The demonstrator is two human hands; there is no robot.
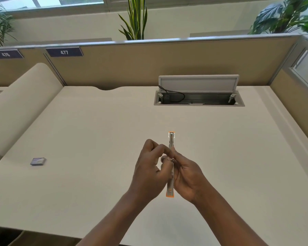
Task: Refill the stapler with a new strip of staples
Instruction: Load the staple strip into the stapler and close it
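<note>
An orange and silver stapler [171, 142] is held above the middle of the white desk [100, 132], opened out flat so it runs away from me. My right hand [187, 173] grips its near half from the right side. My left hand [150, 166] pinches at the hinge area in the middle with thumb and fingertips; whether a staple strip is between those fingers is too small to tell. A small grey-purple staple box [38, 161] lies on the desk far to the left, apart from both hands.
An open cable hatch [198, 96] with a raised lid and a black cord sits in the desk behind the stapler. Tan partition panels [149, 64] close off the back and right side. A cream rounded divider [21, 103] stands at the left.
</note>
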